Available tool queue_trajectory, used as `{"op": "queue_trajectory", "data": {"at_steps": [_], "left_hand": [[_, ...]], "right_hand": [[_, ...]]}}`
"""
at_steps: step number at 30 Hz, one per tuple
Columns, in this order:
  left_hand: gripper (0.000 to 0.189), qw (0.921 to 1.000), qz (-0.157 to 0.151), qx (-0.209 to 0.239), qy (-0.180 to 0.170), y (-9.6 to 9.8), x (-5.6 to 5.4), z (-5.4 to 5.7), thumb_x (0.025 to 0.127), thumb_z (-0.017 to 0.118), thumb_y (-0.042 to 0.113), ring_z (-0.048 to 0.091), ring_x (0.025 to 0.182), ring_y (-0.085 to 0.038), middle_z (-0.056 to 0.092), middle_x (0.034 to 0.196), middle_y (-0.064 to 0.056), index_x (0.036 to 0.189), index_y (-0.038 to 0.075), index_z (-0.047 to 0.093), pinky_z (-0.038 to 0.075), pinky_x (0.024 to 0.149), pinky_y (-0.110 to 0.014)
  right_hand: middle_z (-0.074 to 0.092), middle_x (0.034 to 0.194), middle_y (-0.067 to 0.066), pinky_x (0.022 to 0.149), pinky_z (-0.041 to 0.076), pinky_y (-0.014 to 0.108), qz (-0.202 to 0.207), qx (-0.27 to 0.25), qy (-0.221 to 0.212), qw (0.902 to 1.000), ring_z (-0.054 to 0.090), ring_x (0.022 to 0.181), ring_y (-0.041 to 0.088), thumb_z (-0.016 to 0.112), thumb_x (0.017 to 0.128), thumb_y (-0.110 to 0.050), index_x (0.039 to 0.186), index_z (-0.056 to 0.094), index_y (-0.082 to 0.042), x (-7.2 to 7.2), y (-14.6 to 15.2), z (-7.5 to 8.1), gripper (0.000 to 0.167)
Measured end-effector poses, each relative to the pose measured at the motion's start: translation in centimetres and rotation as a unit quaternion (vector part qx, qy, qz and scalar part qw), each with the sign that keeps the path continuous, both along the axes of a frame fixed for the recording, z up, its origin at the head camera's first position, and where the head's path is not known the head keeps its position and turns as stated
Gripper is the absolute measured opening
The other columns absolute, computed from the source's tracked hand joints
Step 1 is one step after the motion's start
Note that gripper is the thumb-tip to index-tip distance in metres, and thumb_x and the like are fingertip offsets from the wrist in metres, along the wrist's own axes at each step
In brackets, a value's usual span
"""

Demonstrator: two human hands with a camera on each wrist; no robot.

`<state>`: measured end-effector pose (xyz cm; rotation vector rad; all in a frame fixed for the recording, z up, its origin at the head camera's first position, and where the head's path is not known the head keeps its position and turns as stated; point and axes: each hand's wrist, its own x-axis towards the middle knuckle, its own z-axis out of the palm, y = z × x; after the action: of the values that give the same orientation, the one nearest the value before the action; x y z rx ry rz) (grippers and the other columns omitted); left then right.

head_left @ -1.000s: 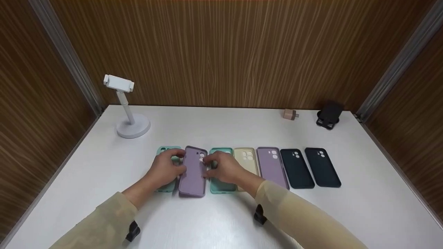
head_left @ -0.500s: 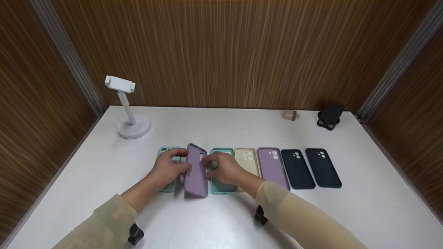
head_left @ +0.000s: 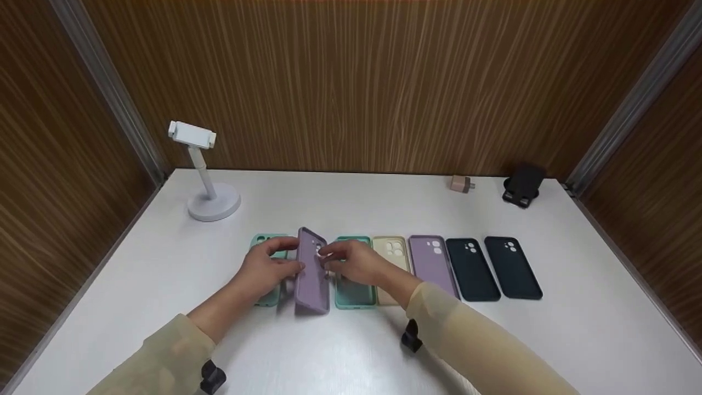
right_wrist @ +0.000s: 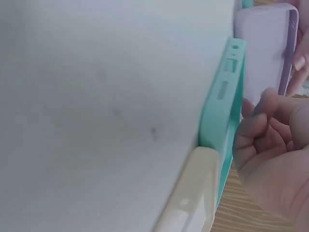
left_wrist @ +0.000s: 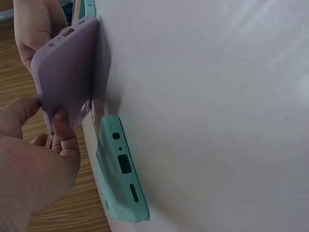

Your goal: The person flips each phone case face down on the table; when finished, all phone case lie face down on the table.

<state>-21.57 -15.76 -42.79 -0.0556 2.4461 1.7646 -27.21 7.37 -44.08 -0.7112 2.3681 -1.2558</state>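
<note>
A purple phone case stands tilted on the white table, its left long side raised. My left hand pinches that raised side; in the left wrist view the thumb and fingers lie on either face of the purple case. At its right side, near the camera holes, my right hand has curled fingertips on the edge, partly hidden in the right wrist view. A mint green case lies under and beside my left hand. Another mint green case lies below my right hand.
Right of the hands, a cream case, a second purple case and two dark cases, one beside the other, continue the row. Behind stand a white phone stand, a pinkish charger plug and a black folded stand.
The purple case has tipped up further, its left side rising and shifting slightly right with my left hand. My right hand has stayed nearly in place at the other side.
</note>
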Motion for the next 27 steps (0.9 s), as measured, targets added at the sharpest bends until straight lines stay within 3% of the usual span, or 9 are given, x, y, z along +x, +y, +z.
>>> {"op": "queue_trajectory", "data": {"at_steps": [6, 10, 14, 20, 27], "left_hand": [[0.062, 0.9991, -0.027, 0.033, 0.003, -0.06, 0.02, -0.01, 0.094, 0.08, 0.01, 0.07, 0.116, -0.024, 0.057, 0.151, -0.015, 0.151, 0.006, 0.056, 0.057, 0.094, -0.032], [0.064, 0.9984, -0.035, 0.043, 0.007, -0.06, 0.02, 0.03, 0.094, 0.08, 0.008, 0.071, 0.115, -0.024, 0.056, 0.152, -0.015, 0.152, 0.006, 0.055, 0.058, 0.091, -0.03], [0.069, 0.9968, -0.049, 0.063, 0.007, 0.08, 0.02, -0.07, 0.093, 0.079, 0.006, 0.07, 0.116, -0.026, 0.055, 0.154, -0.016, 0.156, 0.005, 0.049, 0.058, 0.089, -0.028], [0.084, 0.9928, -0.069, 0.098, -0.005, 0.38, -0.04, -0.44, 0.092, 0.083, 0.008, 0.065, 0.129, -0.03, 0.049, 0.161, -0.015, 0.163, 0.004, 0.037, 0.057, 0.088, -0.028], [0.091, 0.9909, -0.096, 0.092, -0.022, 0.58, 0.08, -0.69, 0.093, 0.084, 0.014, 0.058, 0.137, -0.03, 0.044, 0.165, -0.009, 0.166, 0.01, 0.031, 0.057, 0.092, -0.042]], "right_hand": [[0.076, 0.113, 0.008, 0.074, 0.058, 0.029, -0.035, -0.049, -0.102, 0.9929, 0.068, 0.082, 0.016, 0.07, 0.104, -0.023, 0.139, 0.07, -0.008, -0.15, -0.15, 0.35, 0.038], [0.076, 0.111, 0.01, 0.08, 0.057, 0.031, -0.044, -0.085, -0.14, 0.9855, 0.071, 0.088, 0.018, 0.068, 0.105, -0.027, 0.138, 0.069, -0.006, -0.23, -0.29, 0.39, 0.039], [0.077, 0.115, 0.016, 0.081, 0.056, 0.032, -0.036, -0.128, -0.17, 0.9765, 0.076, 0.098, 0.025, 0.063, 0.107, -0.028, 0.139, 0.065, 0.0, -0.22, -0.28, 0.36, 0.043], [0.075, 0.119, 0.02, 0.086, 0.061, 0.036, -0.041, -0.173, -0.208, 0.9617, 0.075, 0.106, 0.031, 0.063, 0.107, -0.026, 0.142, 0.061, 0.004, -0.2, -0.29, 0.27, 0.045], [0.075, 0.12, 0.021, 0.091, 0.061, 0.042, -0.039, -0.184, -0.222, 0.9567, 0.076, 0.106, 0.031, 0.062, 0.109, -0.028, 0.141, 0.062, 0.002, -0.04, -0.13, 0.28, 0.044]]}}
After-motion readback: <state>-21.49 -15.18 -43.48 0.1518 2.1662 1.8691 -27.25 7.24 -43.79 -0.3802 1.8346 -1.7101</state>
